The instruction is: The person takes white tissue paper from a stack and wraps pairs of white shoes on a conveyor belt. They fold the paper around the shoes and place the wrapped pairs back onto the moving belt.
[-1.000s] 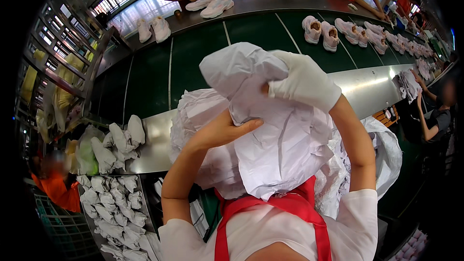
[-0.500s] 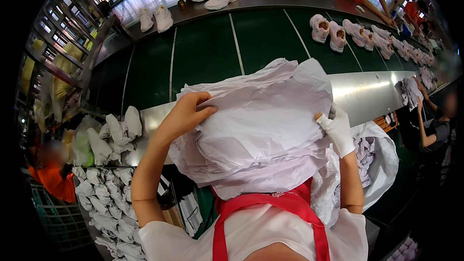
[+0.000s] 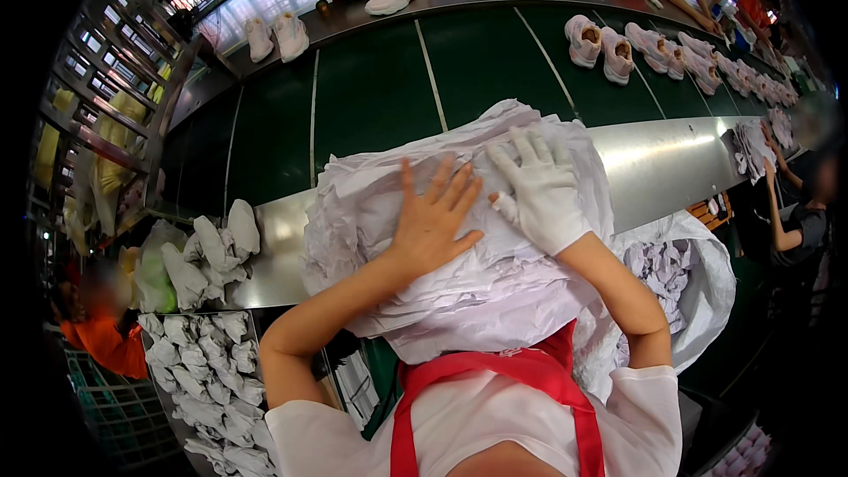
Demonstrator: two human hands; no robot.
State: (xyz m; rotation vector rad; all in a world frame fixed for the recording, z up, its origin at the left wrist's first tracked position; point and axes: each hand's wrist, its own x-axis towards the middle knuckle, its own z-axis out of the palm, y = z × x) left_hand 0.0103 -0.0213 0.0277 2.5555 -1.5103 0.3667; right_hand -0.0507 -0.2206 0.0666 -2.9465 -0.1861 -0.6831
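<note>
A thick stack of crumpled white paper sheets (image 3: 477,300) lies in front of me, over the near metal edge of the conveyor line. My bare left hand (image 3: 435,219) rests flat on top of it, fingers spread. Beside it, my right hand (image 3: 541,190) in a white glove also presses flat on the paper with its fingers apart; the thumb tip is bare. Neither hand grips anything. The sheets beneath the palms are partly hidden.
Beyond the metal ledge (image 3: 658,159) runs a green conveyor belt (image 3: 375,97) carrying pale sneakers (image 3: 618,57) on the right. Wads of stuffed paper (image 3: 199,380) fill a tray at left. A white sack (image 3: 707,278) of crumpled paper stands right. Co-workers sit and stand around the line.
Both hands have let go of the stack's side edges and moved inward onto its top, now lying flat. The lifted, bulging upper sheets are pressed down.
</note>
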